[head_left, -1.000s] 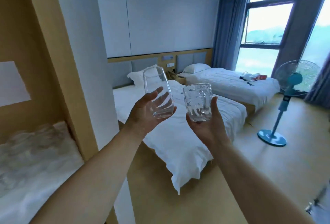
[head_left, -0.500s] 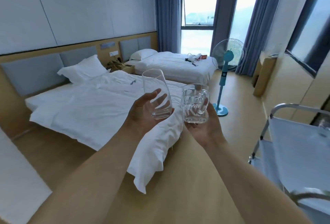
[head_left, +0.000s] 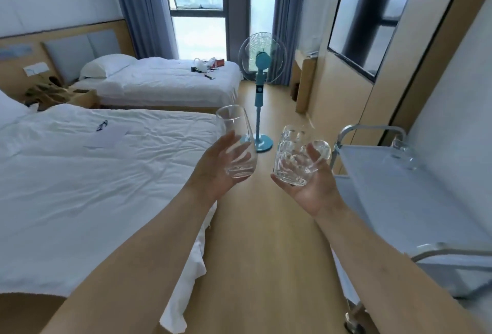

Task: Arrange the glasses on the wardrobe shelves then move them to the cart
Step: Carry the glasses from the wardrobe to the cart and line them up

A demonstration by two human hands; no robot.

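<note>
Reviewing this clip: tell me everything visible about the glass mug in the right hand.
The glass mug is clear, thick and dimpled, with a rounded handle on its right side. It looks empty. The right hand grips it from below and behind, tilted slightly left, in the air above the wooden floor, left of the cart. It does not touch the other glass.

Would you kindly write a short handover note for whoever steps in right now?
Left hand holds the smooth tumbler, carried in the air.
Right hand holds the ribbed mug, also in the air.
The cart stands to the right; another glass already sits at its far end.
Done: both glasses are off the wardrobe shelves.
Left: set the tumbler and mug on the cart's top.
</note>
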